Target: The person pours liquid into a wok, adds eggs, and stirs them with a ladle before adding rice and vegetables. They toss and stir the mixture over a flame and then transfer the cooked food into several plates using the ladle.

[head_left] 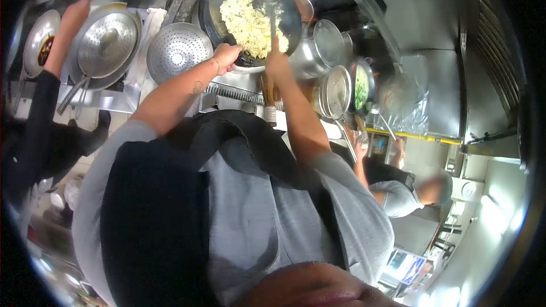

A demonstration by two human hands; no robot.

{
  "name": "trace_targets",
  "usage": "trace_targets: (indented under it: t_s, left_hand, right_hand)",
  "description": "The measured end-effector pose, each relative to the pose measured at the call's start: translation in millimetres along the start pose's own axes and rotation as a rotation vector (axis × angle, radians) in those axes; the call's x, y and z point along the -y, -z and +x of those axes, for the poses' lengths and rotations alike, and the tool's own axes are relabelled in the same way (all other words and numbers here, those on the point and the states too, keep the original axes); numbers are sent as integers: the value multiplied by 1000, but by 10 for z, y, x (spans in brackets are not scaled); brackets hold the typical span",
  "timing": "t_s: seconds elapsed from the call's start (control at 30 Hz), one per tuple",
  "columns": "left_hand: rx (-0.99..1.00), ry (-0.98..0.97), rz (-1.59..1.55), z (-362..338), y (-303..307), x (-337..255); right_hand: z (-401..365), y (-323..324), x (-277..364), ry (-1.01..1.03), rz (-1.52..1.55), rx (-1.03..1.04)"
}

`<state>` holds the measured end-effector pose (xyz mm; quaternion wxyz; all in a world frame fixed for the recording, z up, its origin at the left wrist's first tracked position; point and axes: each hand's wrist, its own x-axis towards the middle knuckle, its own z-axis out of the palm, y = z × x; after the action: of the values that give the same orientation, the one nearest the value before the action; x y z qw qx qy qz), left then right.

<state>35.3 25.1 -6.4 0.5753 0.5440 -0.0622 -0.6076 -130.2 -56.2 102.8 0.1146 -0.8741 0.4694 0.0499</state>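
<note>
In the head view, my left hand (227, 57) is closed at the near rim of a dark wok (291, 28), apparently gripping its handle, which my fingers mostly cover. My right hand (277, 61) wraps round the long handle of a metal wok utensil (273, 20); whether its head is a ladle or a spatula is blurred. The utensil reaches into crumbly pale-yellow food (244, 17), perhaps egg or fried rice, spread over the wok's left and lower sides. Left of the wok, close to my left hand, lies a round perforated strainer (179, 51).
At left, a co-worker's arm (62, 34) reaches past a bowl of dark sauce (48, 48) and a second strainer (108, 42). Metal pots (327, 42) and a mesh sieve (338, 91) stand right. Farther right, another person (398, 193) works by a pan with greens (362, 82).
</note>
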Motion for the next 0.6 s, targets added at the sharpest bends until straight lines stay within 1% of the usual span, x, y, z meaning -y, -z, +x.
trace_targets:
  t_s: [0.07,0.1,0.17,0.2,0.23,0.27,0.33,0.37,0.43,0.47,0.5,0.57,0.6]
  left_hand:
    - [-18,-24,2,-17,-16,-78]
    - [-40,-40,12,-82,-47,-94]
    - [-26,-34,12,-31,-19,-67]
    - [-38,-46,19,-41,-21,-95]
    - [-46,-46,26,-64,-45,-79]
    - [-8,-21,-22,-24,-26,-56]
    - [-16,-9,5,-95,-43,-107]
    - [-9,0,16,-103,-32,-117]
    - [-4,0,-4,-54,-18,-64]
    - [2,-6,-41,-37,-24,-59]
    - [-13,6,-31,-63,-27,-74]
    - [-41,-18,-33,-125,-53,-122]
    - [-29,10,-23,-146,-49,-152]
  right_hand:
    - [-401,-92,-31,154,-195,-63]
    - [-588,-253,-173,158,-202,-75]
    - [-712,-538,-408,460,-275,-497]
    - [-587,-445,-329,456,-271,-496]
    - [-351,-225,-184,224,-117,-203]
    - [-78,-46,-65,-5,33,86]
    - [333,11,104,-71,112,23]
    - [237,13,193,-77,119,29]
    - [-112,28,358,-51,5,126]
    - [-347,-204,174,56,109,55]
    - [-519,-420,-5,57,109,45]
    - [-668,-650,-264,558,-139,-535]
    - [-525,-544,-191,560,-137,-533]
